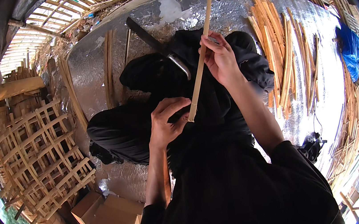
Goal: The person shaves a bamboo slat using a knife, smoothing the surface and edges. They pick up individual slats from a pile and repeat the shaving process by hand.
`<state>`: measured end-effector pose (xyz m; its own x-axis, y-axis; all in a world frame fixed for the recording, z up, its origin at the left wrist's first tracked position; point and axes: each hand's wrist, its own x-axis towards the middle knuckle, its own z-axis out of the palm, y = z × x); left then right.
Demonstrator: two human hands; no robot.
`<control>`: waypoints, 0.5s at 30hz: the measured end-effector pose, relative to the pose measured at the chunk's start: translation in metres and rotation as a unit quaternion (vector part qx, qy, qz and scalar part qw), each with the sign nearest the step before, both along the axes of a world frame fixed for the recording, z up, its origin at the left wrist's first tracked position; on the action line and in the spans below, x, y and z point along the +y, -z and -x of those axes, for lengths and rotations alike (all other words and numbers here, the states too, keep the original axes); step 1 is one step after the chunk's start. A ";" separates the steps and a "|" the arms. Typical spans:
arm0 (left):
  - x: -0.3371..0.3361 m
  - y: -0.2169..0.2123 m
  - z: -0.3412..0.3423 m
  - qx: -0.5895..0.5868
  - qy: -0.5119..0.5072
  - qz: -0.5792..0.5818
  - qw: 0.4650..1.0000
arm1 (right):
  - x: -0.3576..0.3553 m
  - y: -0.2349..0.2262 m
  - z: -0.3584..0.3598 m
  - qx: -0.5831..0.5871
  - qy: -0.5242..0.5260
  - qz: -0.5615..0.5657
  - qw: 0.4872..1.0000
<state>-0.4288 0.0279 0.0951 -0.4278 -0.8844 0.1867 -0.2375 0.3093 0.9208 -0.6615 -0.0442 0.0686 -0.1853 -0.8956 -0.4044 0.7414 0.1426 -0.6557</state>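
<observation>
Seated person works a bamboo strip [200, 60] against a knife [160, 49] over their lap.

The left hand [165, 125] is clamped on the strip's near end; the right hand [220, 57] is closed round its middle, beside the blade, wrist bent inward. The strip slants away across the silver mat [238, 6]. Judged best: hold both grips firm, keep fingers behind the edge. Cut strips [279, 46] lie toward the mat's right edge.

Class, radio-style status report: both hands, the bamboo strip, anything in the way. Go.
Left hand grips lower end of bamboo strip. Right hand pinches it mid-length. Knife lies on the lap beside the strip, blade close to it.
</observation>
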 end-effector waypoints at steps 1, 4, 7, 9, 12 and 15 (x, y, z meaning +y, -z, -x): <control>0.001 0.001 0.000 0.021 -0.005 -0.004 1.000 | 0.000 -0.002 -0.001 0.002 0.010 -0.014 1.000; 0.000 0.000 -0.001 0.050 -0.007 0.009 0.999 | 0.001 0.001 -0.005 0.001 0.017 -0.028 0.999; 0.001 -0.003 -0.004 0.058 -0.008 0.028 0.998 | 0.002 0.000 -0.014 -0.001 0.013 -0.027 1.000; 0.002 -0.007 -0.004 0.059 -0.012 0.031 0.998 | 0.002 0.000 -0.017 0.000 0.012 -0.027 1.000; 0.002 -0.009 -0.003 0.081 -0.026 0.023 0.996 | 0.002 0.003 -0.021 0.006 0.003 -0.045 0.999; -0.001 -0.018 -0.006 0.071 -0.089 0.156 0.981 | 0.001 -0.002 -0.031 0.053 -0.008 -0.071 0.996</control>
